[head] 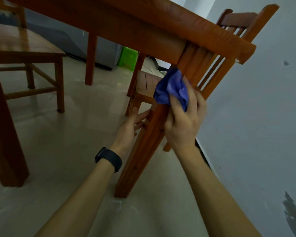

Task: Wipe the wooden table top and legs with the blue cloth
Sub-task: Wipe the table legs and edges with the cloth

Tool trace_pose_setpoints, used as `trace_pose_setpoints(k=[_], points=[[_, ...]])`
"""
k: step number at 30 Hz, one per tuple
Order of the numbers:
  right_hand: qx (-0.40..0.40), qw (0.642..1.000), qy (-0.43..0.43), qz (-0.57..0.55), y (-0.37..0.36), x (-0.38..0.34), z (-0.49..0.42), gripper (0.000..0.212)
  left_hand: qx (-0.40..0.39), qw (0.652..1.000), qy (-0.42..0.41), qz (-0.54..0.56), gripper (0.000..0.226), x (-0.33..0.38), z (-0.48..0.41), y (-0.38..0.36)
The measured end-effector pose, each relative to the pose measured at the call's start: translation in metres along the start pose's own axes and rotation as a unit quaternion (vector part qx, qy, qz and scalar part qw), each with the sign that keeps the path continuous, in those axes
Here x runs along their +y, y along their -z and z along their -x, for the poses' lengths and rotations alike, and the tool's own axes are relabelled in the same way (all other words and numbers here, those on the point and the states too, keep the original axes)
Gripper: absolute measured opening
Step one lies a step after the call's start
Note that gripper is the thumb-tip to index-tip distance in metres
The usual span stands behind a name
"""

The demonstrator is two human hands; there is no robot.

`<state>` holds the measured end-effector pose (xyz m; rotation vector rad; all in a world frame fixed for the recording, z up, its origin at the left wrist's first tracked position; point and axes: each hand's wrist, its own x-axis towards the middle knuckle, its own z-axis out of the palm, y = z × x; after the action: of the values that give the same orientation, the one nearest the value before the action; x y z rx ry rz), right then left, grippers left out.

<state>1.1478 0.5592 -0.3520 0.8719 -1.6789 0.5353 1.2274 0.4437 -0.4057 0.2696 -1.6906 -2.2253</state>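
Observation:
I look from low down at the underside edge of the wooden table (161, 29). Its near corner leg (140, 154) runs from the corner down to the floor. My right hand (183, 124) grips the bunched blue cloth (173, 88) and holds it against the upper part of this leg. My left hand (133, 124), with a black band on the wrist, rests on the left side of the same leg lower down, fingers stretched along the wood.
A wooden chair (236, 48) stands behind the leg against the grey wall (272, 117). Another chair (32, 69) is at the left, a dark table leg (5, 134) at the near left, and a green bin (126, 59) further back. The floor is pale tile.

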Motion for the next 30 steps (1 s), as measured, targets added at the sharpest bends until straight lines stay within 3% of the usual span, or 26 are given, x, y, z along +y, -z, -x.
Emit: trace_pose_setpoints(k=[2,6,10,15,19,22,26,28,30], points=[[-0.012,1.000,0.007,0.007,-0.011,0.001,0.037,0.027,0.001,1.000,-0.002,0.007,0.045,0.000,-0.002,-0.001],[-0.127,0.986,0.098,0.030,-0.006,0.011,0.101,0.042,-0.007,1.000,-0.001,0.027,0.051,0.005,0.000,-0.001],[-0.180,0.977,0.108,0.024,0.013,0.009,0.082,0.034,-0.018,0.999,-0.007,0.029,0.054,0.017,0.008,-0.004],[-0.019,0.999,-0.030,0.002,0.023,0.001,-0.026,0.033,-0.007,1.000,-0.029,0.001,0.050,0.029,0.014,-0.009],[0.034,0.999,-0.034,0.007,0.009,0.007,-0.037,0.032,-0.009,0.999,-0.034,-0.011,0.050,0.033,0.017,-0.012],[-0.051,0.998,0.030,0.025,0.005,0.017,0.044,0.030,-0.012,0.999,-0.033,-0.017,0.044,0.032,0.019,-0.013],[-0.243,0.962,0.112,0.056,0.020,0.029,0.135,0.062,-0.038,0.998,-0.029,-0.043,0.043,0.034,0.018,-0.008],[-0.248,0.964,0.084,0.035,0.020,0.023,0.124,0.053,-0.040,0.998,-0.030,-0.049,0.042,0.035,0.017,-0.005],[-0.185,0.981,0.047,0.022,0.017,0.010,0.080,0.038,-0.035,0.998,-0.033,-0.043,0.040,0.032,0.016,-0.005]])
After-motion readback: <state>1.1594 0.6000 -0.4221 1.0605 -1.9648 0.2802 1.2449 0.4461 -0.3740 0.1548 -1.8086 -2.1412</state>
